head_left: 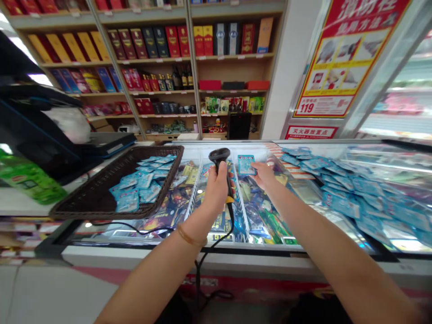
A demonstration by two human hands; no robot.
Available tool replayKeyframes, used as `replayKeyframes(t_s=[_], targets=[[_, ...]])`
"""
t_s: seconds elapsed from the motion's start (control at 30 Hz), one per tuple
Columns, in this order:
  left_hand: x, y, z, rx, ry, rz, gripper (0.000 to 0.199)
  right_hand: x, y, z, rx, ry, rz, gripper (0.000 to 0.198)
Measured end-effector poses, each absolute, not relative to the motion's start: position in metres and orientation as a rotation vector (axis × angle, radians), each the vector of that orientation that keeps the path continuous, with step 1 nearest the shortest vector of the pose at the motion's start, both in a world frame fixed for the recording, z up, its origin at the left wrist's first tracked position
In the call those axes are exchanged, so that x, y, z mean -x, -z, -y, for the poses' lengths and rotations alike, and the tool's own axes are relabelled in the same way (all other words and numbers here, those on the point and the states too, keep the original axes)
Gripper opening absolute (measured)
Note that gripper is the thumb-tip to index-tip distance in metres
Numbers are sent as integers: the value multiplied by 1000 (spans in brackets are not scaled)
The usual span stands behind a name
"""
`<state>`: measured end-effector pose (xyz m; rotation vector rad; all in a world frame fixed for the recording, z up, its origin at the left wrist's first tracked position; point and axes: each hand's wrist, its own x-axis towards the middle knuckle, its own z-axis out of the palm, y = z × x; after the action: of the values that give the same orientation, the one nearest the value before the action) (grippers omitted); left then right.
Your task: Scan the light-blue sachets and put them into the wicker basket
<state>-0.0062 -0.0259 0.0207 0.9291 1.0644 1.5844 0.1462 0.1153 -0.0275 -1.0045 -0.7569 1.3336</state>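
Right now, in the head view, the left hand is wrapped round the handle of a black barcode scanner, its head uppermost over the glass top of a chest freezer. A black cable drops from the scanner's handle and runs over the freezer's front edge. A thin bracelet circles the left wrist. The right hand pinches one blue packet by its right edge; the packet is just to the right of the scanner's head, apart from it, and whether it touches the glass I cannot tell. Well to the left sits a brown woven basket with a loose heap of similar packets toward its right side. To the right, a larger pile of blue packets spreads across the glass. Beneath the glass, colourful bagged goods fill white wire baskets. A green bottle stands tilted-looking at far left, and stocked shelves rise behind.
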Motion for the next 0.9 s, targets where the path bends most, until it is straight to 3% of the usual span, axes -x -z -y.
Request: replayKeyframes(t_s=[0.23, 0.5, 0.67, 0.9], targets=[[126, -59, 37, -690, -2086, -1141, 42, 4, -25, -106, 944, -1588, 946, 17], [202, -52, 52, -512, -2180, -1269, 34, 129, -38, -84, 873, -1699, 1066, 15], [200, -45, 53, -482, -2174, -1228, 35, 123, -27, -86, 848, -1684, 1060, 17], [136, -40, 40, -457, -2011, -1042, 40, 36, -4, -99, 948, -1523, 1033, 22]])
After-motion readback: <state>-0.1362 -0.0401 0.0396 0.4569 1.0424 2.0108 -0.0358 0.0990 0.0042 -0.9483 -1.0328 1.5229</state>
